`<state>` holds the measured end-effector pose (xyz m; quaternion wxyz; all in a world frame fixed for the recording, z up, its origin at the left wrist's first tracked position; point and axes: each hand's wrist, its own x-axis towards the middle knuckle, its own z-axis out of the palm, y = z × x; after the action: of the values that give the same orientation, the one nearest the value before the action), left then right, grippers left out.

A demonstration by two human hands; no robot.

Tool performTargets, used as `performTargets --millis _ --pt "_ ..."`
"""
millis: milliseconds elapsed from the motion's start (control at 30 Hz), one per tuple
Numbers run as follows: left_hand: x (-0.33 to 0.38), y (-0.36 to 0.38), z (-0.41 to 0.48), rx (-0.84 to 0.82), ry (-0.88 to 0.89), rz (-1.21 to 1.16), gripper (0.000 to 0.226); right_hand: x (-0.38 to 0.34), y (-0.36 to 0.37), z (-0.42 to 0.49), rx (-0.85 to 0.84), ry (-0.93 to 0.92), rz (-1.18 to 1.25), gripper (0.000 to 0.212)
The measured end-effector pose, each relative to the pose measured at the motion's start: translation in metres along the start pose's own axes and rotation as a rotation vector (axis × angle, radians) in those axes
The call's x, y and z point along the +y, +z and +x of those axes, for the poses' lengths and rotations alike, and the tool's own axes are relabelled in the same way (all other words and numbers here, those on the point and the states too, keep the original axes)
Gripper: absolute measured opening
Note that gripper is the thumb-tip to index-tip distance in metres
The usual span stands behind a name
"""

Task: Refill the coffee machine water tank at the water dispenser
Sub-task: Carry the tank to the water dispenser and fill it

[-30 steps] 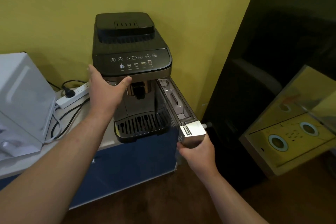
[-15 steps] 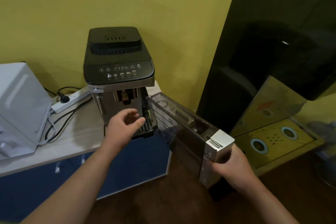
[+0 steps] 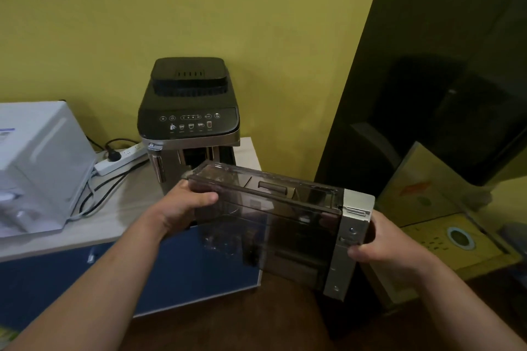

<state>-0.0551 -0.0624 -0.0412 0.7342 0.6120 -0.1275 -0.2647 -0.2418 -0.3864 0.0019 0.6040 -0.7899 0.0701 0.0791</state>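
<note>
Our left hand (image 3: 182, 205) curls round the clear end of the water tank (image 3: 285, 225), and our right hand (image 3: 382, 248) grips its silver end. We hold the tank in the air, just before the coffee machine (image 3: 188, 122). The machine stands on a pale counter (image 3: 134, 196) beside a power strip (image 3: 119, 159), against a yellow wall (image 3: 256, 22).

single head view, close, angled down over counter (image 3: 137, 208)
</note>
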Motion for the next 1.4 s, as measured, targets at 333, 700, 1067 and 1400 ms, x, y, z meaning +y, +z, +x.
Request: performTargets --millis 333,700,1067,1400 --pt "-0.013 -0.013 -0.037 0.155 0.152 -0.042 0.106 -0.028 -0.048 0.047 -0.245 0.025 0.192 0.100" --pt "-0.013 -0.018 -0.042 0.199 0.235 0.026 0.080 -0.120 0.078 0.098 -0.194 -0.425 -0.995 0.015" --pt "-0.001 -0.023 -0.041 0.180 0.250 0.060 0.079 -0.119 0.091 0.110 -0.156 -0.343 -1.134 0.012" --pt "0.000 -0.032 -0.042 0.154 0.221 0.048 0.079 -0.120 0.097 0.107 -0.072 -0.372 -1.191 0.015"
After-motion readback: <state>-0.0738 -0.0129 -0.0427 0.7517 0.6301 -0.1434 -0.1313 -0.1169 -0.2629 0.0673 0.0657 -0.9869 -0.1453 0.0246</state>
